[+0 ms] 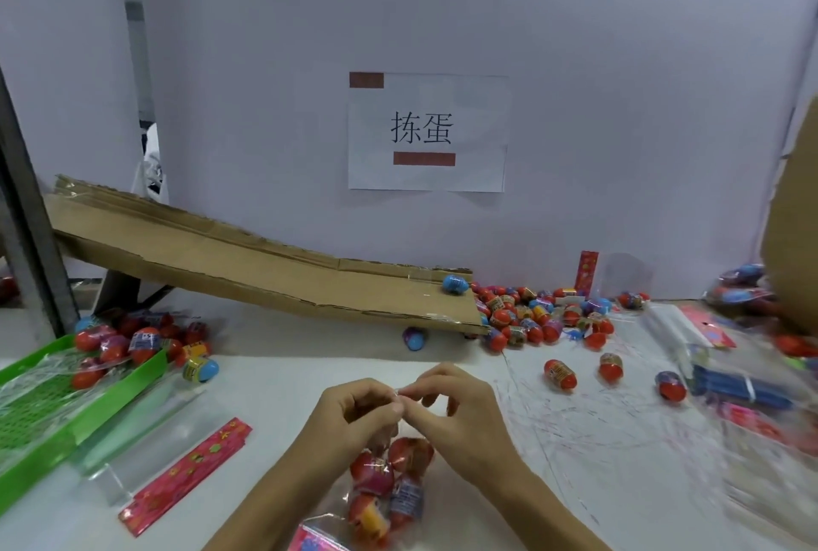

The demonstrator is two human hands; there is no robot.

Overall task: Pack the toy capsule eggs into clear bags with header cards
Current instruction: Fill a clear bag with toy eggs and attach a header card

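Note:
A clear bag [389, 493] holding several red, pink and blue capsule eggs hangs between my hands at the lower middle. My left hand [354, 413] and my right hand [451, 409] both pinch its open top edge, fingertips almost meeting. A pink header card [310, 544] shows at the bag's bottom end. A pile of loose eggs [535, 316] lies at the foot of a cardboard ramp [248, 263]. Three single eggs [560, 375] lie to the right of my hands.
A green tray [66, 422] with bagged eggs stands at the left, a clear stand [146, 431] and a pink header card strip [186, 475] beside it. Stacks of clear bags [668, 329], pink cards and blue strips [743, 387] lie at the right. A paper sign hangs on the wall.

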